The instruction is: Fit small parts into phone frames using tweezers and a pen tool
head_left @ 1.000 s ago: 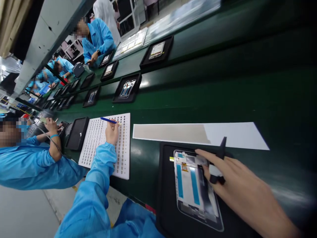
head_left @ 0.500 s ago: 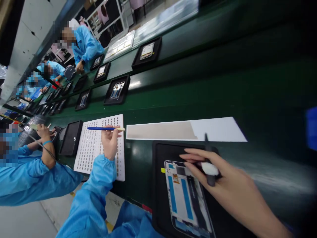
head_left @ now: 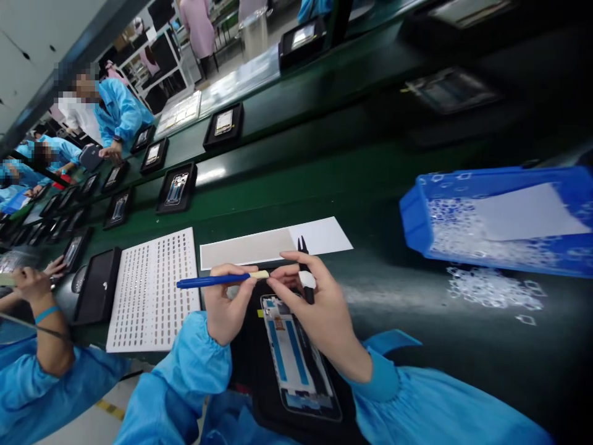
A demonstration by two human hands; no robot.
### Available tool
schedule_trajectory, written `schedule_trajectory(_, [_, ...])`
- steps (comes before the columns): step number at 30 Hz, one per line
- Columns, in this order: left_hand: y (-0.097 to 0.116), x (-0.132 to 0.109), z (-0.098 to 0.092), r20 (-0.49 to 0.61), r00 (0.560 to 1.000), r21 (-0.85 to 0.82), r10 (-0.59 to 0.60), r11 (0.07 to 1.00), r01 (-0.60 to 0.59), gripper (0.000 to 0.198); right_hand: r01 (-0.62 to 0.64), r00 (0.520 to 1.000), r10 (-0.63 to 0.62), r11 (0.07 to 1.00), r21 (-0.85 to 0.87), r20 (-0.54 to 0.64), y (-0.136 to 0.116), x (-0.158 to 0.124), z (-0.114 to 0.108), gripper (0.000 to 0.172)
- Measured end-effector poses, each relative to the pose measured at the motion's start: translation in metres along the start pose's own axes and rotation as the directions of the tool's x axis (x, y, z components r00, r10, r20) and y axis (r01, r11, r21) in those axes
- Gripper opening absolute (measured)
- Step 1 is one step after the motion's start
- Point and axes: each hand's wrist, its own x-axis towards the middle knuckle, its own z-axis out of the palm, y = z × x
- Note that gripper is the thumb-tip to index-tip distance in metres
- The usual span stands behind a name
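Observation:
My left hand [head_left: 228, 304] pinches a blue pen-like stick [head_left: 204, 282] with a cream-coloured end, held level and pointing right. Close to that end are the thumb and fingertips of my right hand [head_left: 328, 312]; whether they touch it I cannot tell. Black tweezers [head_left: 302, 246] with a white wrap sit in my right hand, tips pointing away from me. Below both hands lies a phone frame [head_left: 293, 352] with blue strips, in a black tray [head_left: 259, 386]. A white strip sheet with a beige-grey section [head_left: 245, 247] is just beyond the hands.
On the left stand a white board [head_left: 152, 290] with rows of small dark parts and a black tray [head_left: 97, 284]. A blue bin [head_left: 417, 213] at right holds clear ring-like pieces, with a pile [head_left: 493, 287] before it. Trays line the green bench; co-workers sit at left.
My left hand, with the blue stick, has moved off the white board to above the tray. My right hand has come beside it, still with the tweezers. The view has swung right, showing the blue bin.

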Motion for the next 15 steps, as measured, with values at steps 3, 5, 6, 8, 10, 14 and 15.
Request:
schedule_trajectory(3, [0.002,0.001,0.006,-0.010,1.000,-0.010,-0.013,1.000,0.013,0.015,0.000,0.999,0.001,1.000,0.021,-0.036,0.001,0.001,-0.002,0.034])
schedule_trajectory(5, [0.004,0.001,0.009,-0.008,1.000,-0.022,-0.022,1.000,0.022,0.015,0.005,0.998,-0.004,1.000,0.019,-0.055,0.002,0.001,-0.002,0.032])
schedule_trajectory(6, [0.004,0.002,0.009,-0.007,1.000,-0.028,-0.026,0.999,0.026,0.015,0.009,0.998,-0.008,1.000,0.012,-0.066,0.002,0.001,-0.002,0.030])
schedule_trajectory(8, [0.004,0.002,0.011,-0.006,0.999,-0.034,-0.032,0.999,0.032,0.014,0.018,0.996,-0.018,1.000,-0.003,-0.090,0.002,0.001,-0.002,0.029])
schedule_trajectory(10, [0.002,0.002,0.012,-0.007,0.999,-0.031,-0.041,0.999,0.041,0.013,0.016,0.994,-0.017,1.000,-0.011,-0.107,0.003,0.002,-0.001,0.028])
schedule_trajectory(14, [-0.002,0.001,0.012,-0.011,0.999,-0.018,-0.044,0.999,0.044,0.013,-0.004,0.993,0.004,1.000,-0.005,-0.120,0.006,0.002,0.000,0.033])
schedule_trajectory(15, [-0.002,0.001,0.013,-0.013,0.999,-0.017,-0.038,0.999,0.038,0.013,-0.009,0.993,0.008,1.000,-0.002,-0.122,0.006,0.002,-0.001,0.034])
